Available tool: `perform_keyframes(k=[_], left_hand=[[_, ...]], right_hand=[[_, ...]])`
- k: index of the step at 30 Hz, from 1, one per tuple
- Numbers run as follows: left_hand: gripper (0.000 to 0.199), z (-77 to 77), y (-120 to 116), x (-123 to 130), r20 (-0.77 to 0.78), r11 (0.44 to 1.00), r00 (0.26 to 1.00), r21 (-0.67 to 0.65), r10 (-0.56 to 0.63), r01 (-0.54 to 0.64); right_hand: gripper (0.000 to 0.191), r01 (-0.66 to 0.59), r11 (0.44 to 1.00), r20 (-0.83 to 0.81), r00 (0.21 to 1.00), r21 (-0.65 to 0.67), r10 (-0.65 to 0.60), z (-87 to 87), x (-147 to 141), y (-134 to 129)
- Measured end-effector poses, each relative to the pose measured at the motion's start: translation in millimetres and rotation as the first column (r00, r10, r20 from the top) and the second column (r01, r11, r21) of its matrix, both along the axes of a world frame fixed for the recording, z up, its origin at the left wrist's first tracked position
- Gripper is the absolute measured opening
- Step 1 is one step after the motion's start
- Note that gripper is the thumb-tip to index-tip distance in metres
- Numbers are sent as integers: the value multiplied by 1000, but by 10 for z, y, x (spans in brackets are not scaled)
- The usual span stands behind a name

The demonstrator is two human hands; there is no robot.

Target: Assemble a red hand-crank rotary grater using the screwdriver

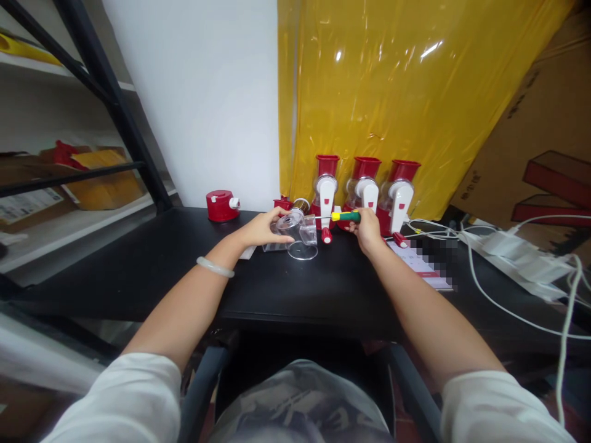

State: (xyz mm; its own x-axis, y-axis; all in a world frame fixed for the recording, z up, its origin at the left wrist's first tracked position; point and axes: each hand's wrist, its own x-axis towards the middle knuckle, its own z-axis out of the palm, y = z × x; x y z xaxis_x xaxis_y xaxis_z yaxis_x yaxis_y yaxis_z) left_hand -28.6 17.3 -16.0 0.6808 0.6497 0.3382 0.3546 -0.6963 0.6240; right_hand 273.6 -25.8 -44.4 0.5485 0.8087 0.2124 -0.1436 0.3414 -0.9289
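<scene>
Black table (152,264), yellow sheet (392,92) hung behind, three red-and-white grinders (364,187) lined against it. Clear plastic housing (300,237) sits mid-table between my hands. My left hand (265,229) curls loosely round its left side, fingers touching it. My right hand (368,229) is closed tight on a green-and-yellow screwdriver (346,216), shaft level, tip pointing left at the housing. White cables (508,258) trail to the right.

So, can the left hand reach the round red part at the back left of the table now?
Probably yes. The round red part stands alone on the black table, nothing between it and the left hand. That hand holds the clear housing, though.
</scene>
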Motion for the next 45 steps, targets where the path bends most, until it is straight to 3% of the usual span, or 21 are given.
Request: perform_keyframes(k=[12,23,27,32,40,45], left_hand=[[70,5,9,-3,-14,1000,1000,1,-11,11],[71,30,-28,7,-5,1000,1000,-11,-2,2],[72,26,-25,5,-6,1000,1000,3,8,-8],[73,11,-8,3,-3,1000,1000,-4,2,-2],[71,20,-13,3,-2,1000,1000,0,-2,2],[72,12,-3,1,-9,1000,1000,5,-6,6]], right_hand=[[7,1,1000,28,1000,21,-2,-16,6,4],[33,74,997,189,979,10,-74,-29,10,-25],[24,67,998,213,975,20,-70,-9,18,-45],[10,33,999,110,993,10,-34,1,35,-27],[5,61,998,92,994,-16,-60,33,-14,-48],[13,81,996,98,992,-24,-78,40,-16,-43]])
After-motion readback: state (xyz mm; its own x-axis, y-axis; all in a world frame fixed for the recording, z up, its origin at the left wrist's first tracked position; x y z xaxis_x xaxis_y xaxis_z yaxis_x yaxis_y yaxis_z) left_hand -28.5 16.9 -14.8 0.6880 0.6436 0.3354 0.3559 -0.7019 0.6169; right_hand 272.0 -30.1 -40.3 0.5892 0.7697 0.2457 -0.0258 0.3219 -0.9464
